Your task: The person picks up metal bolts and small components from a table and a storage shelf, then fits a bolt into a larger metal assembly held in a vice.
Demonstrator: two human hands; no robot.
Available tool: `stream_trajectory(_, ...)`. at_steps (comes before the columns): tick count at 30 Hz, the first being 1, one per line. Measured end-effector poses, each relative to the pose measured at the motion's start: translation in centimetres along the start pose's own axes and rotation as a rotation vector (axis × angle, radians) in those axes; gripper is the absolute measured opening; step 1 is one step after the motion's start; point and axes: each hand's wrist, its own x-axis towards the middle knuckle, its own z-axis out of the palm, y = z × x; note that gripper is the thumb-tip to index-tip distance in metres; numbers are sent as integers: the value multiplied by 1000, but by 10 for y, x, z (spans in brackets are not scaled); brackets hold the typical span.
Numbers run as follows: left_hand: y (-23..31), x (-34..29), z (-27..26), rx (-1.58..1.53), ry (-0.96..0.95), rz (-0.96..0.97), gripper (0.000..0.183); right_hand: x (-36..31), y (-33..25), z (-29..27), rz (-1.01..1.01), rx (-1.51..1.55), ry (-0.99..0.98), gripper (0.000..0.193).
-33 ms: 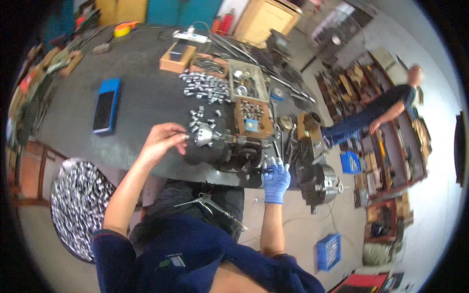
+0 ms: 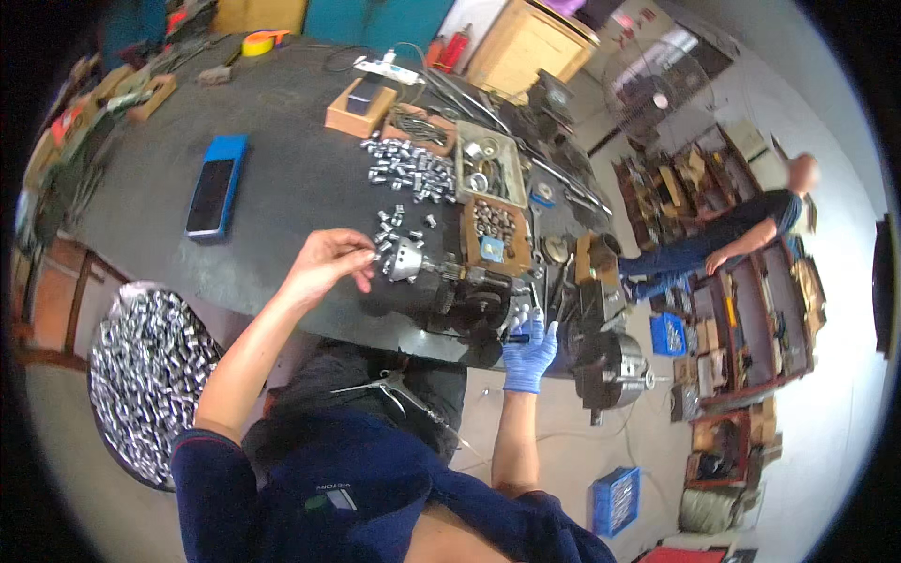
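My bare left hand [image 2: 330, 263] is closed in a pinch at the face of a small metal chuck [image 2: 404, 262]. A small shiny metal part shows at its fingertips, mostly hidden. The chuck belongs to a dark bench fixture [image 2: 477, 298] at the table's near edge. To the right of that fixture, my right hand [image 2: 528, 355] in a light blue glove is closed on a short black handle [image 2: 517, 339]. Several loose silver metal parts [image 2: 392, 221] lie just behind the chuck, and a larger pile of them [image 2: 410, 171] lies farther back.
A blue-cased device [image 2: 214, 192] lies left on the table [image 2: 282, 178]. Behind the fixture stand a box of small parts [image 2: 495, 235] and a grey tray [image 2: 490, 164]. A large container of metal parts [image 2: 155, 380] is at lower left. An air gun [image 2: 394, 382] lies on my lap. A person [image 2: 741, 230] stands at right.
My left hand has come closer to the chuck, its fingertips now at the chuck's face. My right hand stays by the fixture. The view has shifted slightly.
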Motion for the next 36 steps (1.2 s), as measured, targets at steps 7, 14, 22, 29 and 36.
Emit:
stream_trajectory(7, -12, 16, 10, -54, -39, 38, 17, 32, 0, -13, 128, -32, -367, 39)
stream_trajectory(14, -15, 21, 6, -9, -61, 78, 14, 20, 1, 0, 41, -143, -227, 43)
stream_trajectory(22, -7, 24, 5, 68, -151, 65, 15, -1, -30, 57, -37, -324, -367, 48)
stream_trajectory(29, -12, 16, 6, 20, -7, 38, 15, 70, -34, 90, 163, -83, -597, 46)
stream_trajectory(36, -20, 22, 8, 35, -17, 84, 15, 139, 11, 40, -251, -512, -173, 27)
